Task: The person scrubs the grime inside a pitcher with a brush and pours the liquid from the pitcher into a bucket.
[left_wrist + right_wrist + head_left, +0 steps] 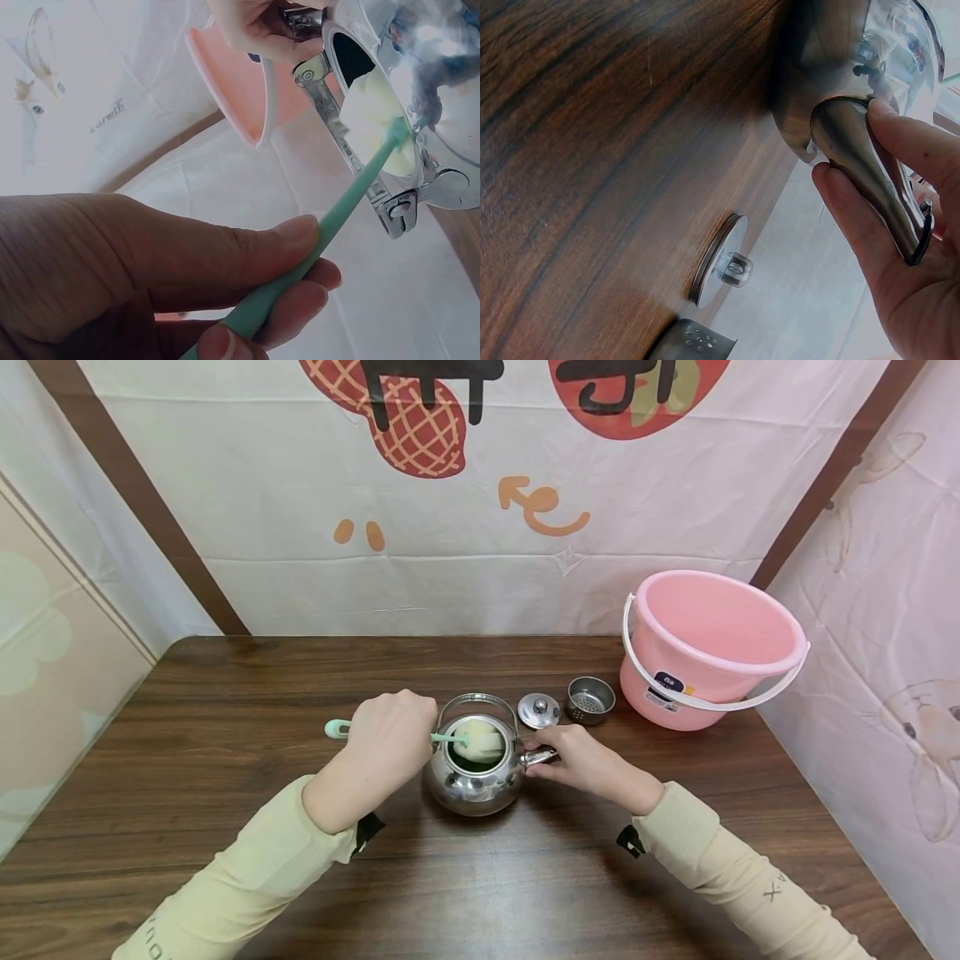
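My left hand (393,731) is wrapped around the green stick (341,214), the thumb laid along it and the fingertips curled underneath, while my right hand (577,764) pinches the kettle's spout (866,169) between thumb and fingers. At the stick's far end, the pale sponge head (480,741) sits partly inside the mouth of the steel kettle (472,793), just below the middle of the head view, and fills much of that opening. The kettle's hoop handle (475,697) stands up around the mouth, so a wide swing of the stick could knock against it. Because I hold the body only by its spout, at one side, a hard sideways push might swivel or tip it; a smooth, tapering spout could also slide out of my fingers. The stick is slim, and I judge it could twist in my hand if the sponge catches on the rim. Just beyond my right hand lie the knobbed lid (540,711) and the small strainer (590,700), close enough to be bumped if that hand slips. The pink bucket (675,653) stands farther off, toward the upper right of the wooden table (187,777).
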Motion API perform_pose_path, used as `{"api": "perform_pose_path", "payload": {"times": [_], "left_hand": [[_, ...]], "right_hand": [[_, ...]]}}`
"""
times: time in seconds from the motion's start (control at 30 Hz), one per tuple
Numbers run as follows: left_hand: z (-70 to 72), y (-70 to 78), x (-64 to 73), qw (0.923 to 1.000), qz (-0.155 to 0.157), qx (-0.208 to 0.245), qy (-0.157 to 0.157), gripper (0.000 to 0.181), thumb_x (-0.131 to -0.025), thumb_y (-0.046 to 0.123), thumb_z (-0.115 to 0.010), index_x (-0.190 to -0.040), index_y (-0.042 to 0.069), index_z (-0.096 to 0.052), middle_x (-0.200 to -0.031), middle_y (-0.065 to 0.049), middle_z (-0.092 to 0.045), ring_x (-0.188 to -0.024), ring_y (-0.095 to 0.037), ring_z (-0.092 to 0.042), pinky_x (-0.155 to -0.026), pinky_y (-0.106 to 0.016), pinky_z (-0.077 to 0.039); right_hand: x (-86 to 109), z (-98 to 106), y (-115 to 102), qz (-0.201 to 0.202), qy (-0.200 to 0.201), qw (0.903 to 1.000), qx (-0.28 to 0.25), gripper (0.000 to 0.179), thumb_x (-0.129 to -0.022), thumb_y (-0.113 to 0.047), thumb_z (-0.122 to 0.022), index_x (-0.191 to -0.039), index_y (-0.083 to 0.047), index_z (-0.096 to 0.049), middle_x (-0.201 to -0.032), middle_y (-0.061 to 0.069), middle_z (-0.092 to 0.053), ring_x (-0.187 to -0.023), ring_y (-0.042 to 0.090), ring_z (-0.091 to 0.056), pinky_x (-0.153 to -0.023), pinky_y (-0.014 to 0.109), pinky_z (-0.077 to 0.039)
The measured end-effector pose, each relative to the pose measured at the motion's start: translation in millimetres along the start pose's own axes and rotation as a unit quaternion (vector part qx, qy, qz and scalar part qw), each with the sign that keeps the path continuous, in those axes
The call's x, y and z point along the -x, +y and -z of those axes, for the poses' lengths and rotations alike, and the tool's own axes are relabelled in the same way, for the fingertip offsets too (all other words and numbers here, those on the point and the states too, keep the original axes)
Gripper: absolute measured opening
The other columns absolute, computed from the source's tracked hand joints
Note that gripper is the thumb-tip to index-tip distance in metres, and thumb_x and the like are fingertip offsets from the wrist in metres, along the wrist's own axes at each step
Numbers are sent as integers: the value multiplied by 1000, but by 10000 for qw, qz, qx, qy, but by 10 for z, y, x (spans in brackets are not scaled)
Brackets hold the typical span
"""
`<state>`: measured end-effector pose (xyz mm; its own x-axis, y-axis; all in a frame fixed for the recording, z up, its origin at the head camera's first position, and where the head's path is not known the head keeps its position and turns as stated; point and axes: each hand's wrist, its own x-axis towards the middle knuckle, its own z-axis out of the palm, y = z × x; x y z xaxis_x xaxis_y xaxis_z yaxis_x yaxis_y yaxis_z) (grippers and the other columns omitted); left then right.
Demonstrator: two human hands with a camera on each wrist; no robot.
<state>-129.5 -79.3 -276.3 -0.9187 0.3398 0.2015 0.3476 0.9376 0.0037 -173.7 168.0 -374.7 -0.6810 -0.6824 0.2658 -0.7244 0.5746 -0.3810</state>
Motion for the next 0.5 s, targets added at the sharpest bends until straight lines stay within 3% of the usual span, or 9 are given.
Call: {"api": "perform_pose_path", "payload": {"times": [0.23, 0.5], "left_hand": [[10, -2, 29, 9998, -57, -132, 171, 33, -62, -6, -58, -47, 14, -36, -46, 3, -35, -42, -14, -34, -32, -30, -30], [62, -14, 65, 9997, -70, -198, 133, 32, -61, -7, -56, -47, 14, -36, -46, 4, -32, -42, -13, -31, -32, -30, -29]], "right_hand": [[-3, 1, 5, 32, -5, 10000, -43, 32, -77, -20, -73, -104, -5, -63, -89, -1, -67, -84, 9, -62, -77, 25, -48], [-2, -6, 14, 48, 10, 10000, -36, 34, -77, -20, -73, -105, -5, -63, -90, 0, -68, -85, 10, -62, -77, 26, -49]]}}
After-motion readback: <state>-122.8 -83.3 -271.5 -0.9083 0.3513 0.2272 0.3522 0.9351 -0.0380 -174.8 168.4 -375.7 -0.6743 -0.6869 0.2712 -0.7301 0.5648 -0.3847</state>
